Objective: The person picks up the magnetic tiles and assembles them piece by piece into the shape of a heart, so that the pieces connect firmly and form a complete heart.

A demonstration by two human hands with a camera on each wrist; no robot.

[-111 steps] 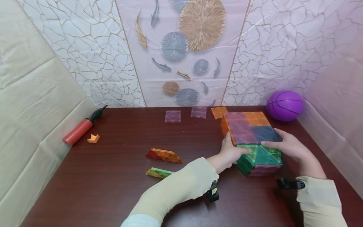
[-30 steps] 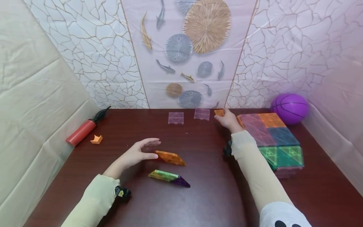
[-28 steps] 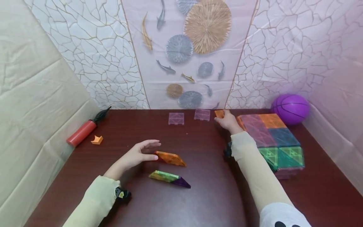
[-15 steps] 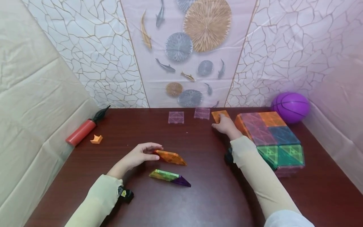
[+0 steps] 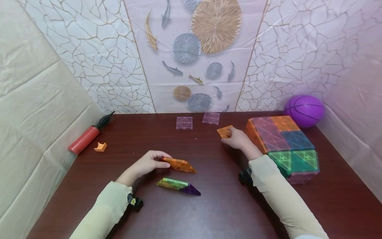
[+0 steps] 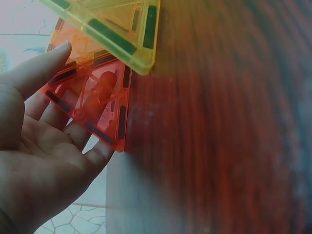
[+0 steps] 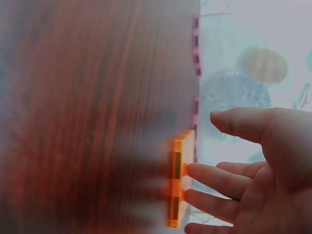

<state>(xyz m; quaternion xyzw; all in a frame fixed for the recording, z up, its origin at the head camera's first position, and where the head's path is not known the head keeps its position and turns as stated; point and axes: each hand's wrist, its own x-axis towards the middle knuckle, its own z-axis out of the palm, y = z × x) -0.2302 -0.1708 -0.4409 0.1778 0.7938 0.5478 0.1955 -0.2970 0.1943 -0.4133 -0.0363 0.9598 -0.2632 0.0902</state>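
Observation:
My left hand (image 5: 147, 164) holds one end of an upright orange-and-red magnetic tile panel (image 5: 180, 165). In the left wrist view its thumb lies over the near face, while the fingers are behind the red triangle tile (image 6: 105, 97). Closer to me stands a second panel of yellow, green and purple magnetic tiles (image 5: 174, 184). Farther back, my right hand (image 5: 238, 138) presses its fingertips on an orange square magnetic tile (image 5: 223, 131) lying flat on the table. The right wrist view has that hand's thumb apart from the tile.
At right stands a multicoloured magnetic-tile block (image 5: 293, 162), with a purple ball (image 5: 303, 111) behind it. Two pink square tiles (image 5: 184, 122) lie near the back edge. A red hand pump (image 5: 85, 139) and small orange crown-shaped piece (image 5: 100, 147) are at left.
Both hands have left the tile block. My right hand reached the orange square tile and slid it toward me and slightly left. My left hand has come round the orange-and-red panel's end.

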